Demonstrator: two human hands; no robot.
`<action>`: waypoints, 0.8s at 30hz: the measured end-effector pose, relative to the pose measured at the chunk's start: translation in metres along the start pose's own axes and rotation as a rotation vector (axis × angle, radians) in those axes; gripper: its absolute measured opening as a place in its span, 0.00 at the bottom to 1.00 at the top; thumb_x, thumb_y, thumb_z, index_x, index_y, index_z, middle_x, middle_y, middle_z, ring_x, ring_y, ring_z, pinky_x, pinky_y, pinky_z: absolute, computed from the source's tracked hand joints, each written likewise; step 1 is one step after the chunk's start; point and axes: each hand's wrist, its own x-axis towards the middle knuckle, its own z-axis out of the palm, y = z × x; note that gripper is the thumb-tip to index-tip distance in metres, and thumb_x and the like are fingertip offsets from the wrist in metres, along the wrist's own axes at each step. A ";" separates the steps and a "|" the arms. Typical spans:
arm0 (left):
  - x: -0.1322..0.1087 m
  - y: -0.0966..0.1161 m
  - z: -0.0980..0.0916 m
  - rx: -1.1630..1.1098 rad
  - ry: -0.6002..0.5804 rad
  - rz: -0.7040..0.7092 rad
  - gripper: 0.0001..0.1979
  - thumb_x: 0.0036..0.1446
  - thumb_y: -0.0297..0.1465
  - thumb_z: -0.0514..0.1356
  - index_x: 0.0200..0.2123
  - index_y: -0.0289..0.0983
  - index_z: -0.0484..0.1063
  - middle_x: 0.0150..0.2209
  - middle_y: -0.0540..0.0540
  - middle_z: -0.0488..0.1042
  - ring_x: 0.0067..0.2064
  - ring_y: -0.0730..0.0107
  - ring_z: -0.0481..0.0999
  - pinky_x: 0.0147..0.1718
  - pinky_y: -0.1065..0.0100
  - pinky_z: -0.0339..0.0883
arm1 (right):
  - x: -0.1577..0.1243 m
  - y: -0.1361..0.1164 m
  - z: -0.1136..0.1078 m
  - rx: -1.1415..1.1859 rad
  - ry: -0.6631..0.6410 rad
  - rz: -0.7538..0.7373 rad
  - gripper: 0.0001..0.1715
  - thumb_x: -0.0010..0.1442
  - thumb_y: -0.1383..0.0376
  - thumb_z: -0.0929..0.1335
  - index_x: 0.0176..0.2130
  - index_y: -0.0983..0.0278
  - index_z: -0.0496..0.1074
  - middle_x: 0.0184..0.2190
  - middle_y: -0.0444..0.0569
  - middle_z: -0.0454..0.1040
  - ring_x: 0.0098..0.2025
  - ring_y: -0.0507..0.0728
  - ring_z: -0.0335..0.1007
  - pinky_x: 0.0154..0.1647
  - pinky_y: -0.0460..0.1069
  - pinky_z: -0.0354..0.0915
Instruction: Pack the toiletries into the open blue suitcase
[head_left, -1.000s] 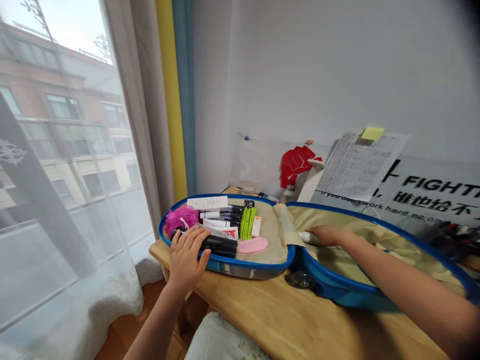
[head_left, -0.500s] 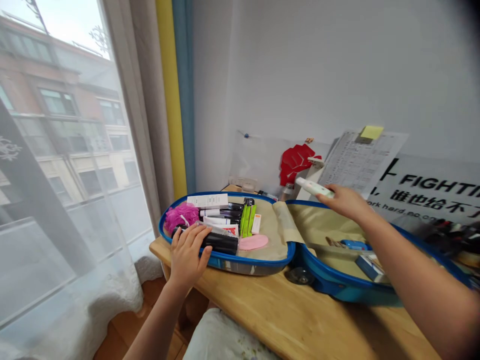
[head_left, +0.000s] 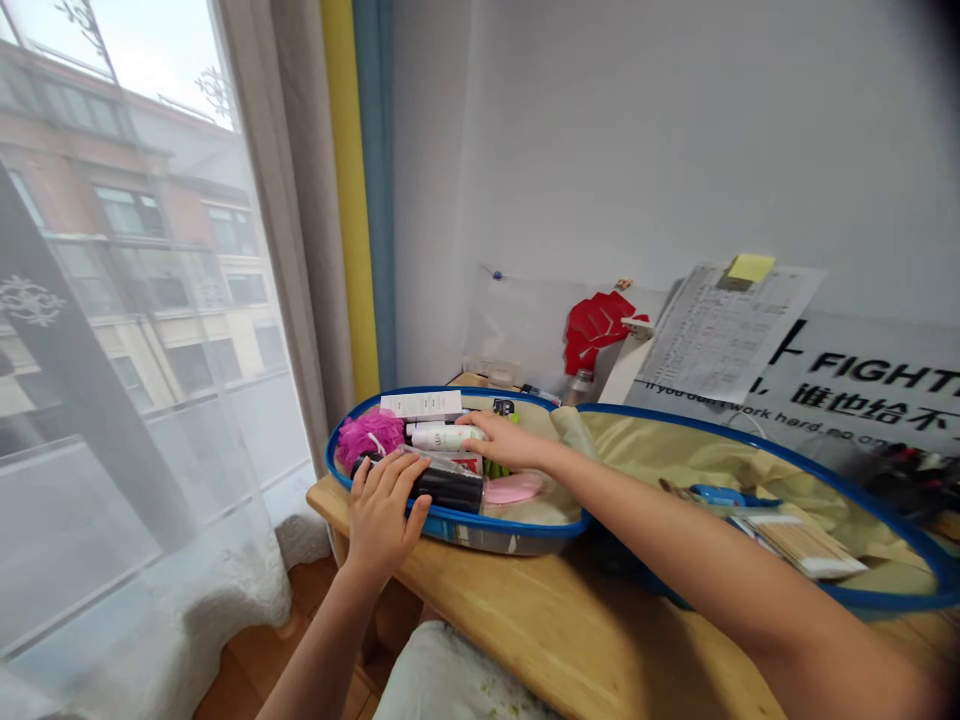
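Note:
An open blue-rimmed suitcase point(head_left: 457, 520) lies on the wooden table, its left half packed with toiletries. My right hand point(head_left: 504, 441) reaches across that half, with its fingers on a white tube with a green pattern point(head_left: 442, 437), lowered among the items. My left hand point(head_left: 384, 513) rests over a black cylindrical bottle point(head_left: 450, 490) at the near rim. Around them are a pink mesh bath sponge point(head_left: 361, 440), a white box point(head_left: 420, 404) and a pink pad point(head_left: 514, 488). My right forearm hides the green items.
The beige-lined other half of the suitcase point(head_left: 697, 470) holds a blue-handled item point(head_left: 731, 496) and a flat packet point(head_left: 795, 545). The wooden table point(head_left: 540, 610) ends at a left edge by a sheer curtain point(head_left: 135, 400). Papers and a sign point(head_left: 847, 385) stand against the wall behind.
My right hand has moved left and down with the white tube, from above the lid half into the packed half. The blue-handled item and packet show more fully. My left hand stays on the black bottle.

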 end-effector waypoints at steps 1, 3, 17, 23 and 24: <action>0.000 0.000 0.000 0.000 0.000 -0.001 0.19 0.64 0.38 0.46 0.51 0.39 0.69 0.50 0.43 0.75 0.55 0.56 0.68 0.59 0.52 0.45 | 0.003 0.001 0.005 0.007 -0.008 -0.009 0.22 0.60 0.58 0.67 0.51 0.65 0.67 0.50 0.52 0.69 0.50 0.57 0.67 0.52 0.59 0.63; 0.000 0.000 0.000 0.001 -0.004 -0.006 0.19 0.64 0.38 0.46 0.51 0.39 0.70 0.50 0.43 0.74 0.55 0.56 0.67 0.59 0.52 0.45 | 0.006 0.002 0.013 0.020 -0.021 -0.027 0.22 0.61 0.57 0.66 0.52 0.65 0.67 0.51 0.52 0.68 0.51 0.57 0.66 0.53 0.59 0.63; 0.000 0.002 0.000 0.008 0.001 -0.008 0.19 0.64 0.38 0.46 0.51 0.39 0.70 0.50 0.43 0.75 0.55 0.56 0.67 0.59 0.52 0.45 | 0.012 0.003 0.029 0.157 -0.095 -0.108 0.24 0.63 0.57 0.65 0.55 0.64 0.65 0.56 0.53 0.66 0.57 0.60 0.63 0.58 0.63 0.59; -0.001 0.000 0.001 0.010 -0.003 -0.006 0.19 0.64 0.37 0.46 0.51 0.39 0.70 0.51 0.43 0.74 0.55 0.57 0.67 0.59 0.52 0.44 | 0.010 -0.001 0.029 0.169 -0.119 -0.110 0.26 0.63 0.56 0.64 0.57 0.63 0.64 0.58 0.54 0.65 0.59 0.60 0.61 0.60 0.64 0.57; -0.001 0.000 0.001 0.010 -0.004 -0.003 0.19 0.64 0.37 0.46 0.51 0.39 0.70 0.51 0.43 0.74 0.55 0.57 0.67 0.59 0.53 0.45 | 0.010 -0.003 0.028 0.162 -0.102 -0.103 0.26 0.63 0.56 0.64 0.57 0.63 0.64 0.59 0.54 0.64 0.60 0.60 0.61 0.60 0.64 0.56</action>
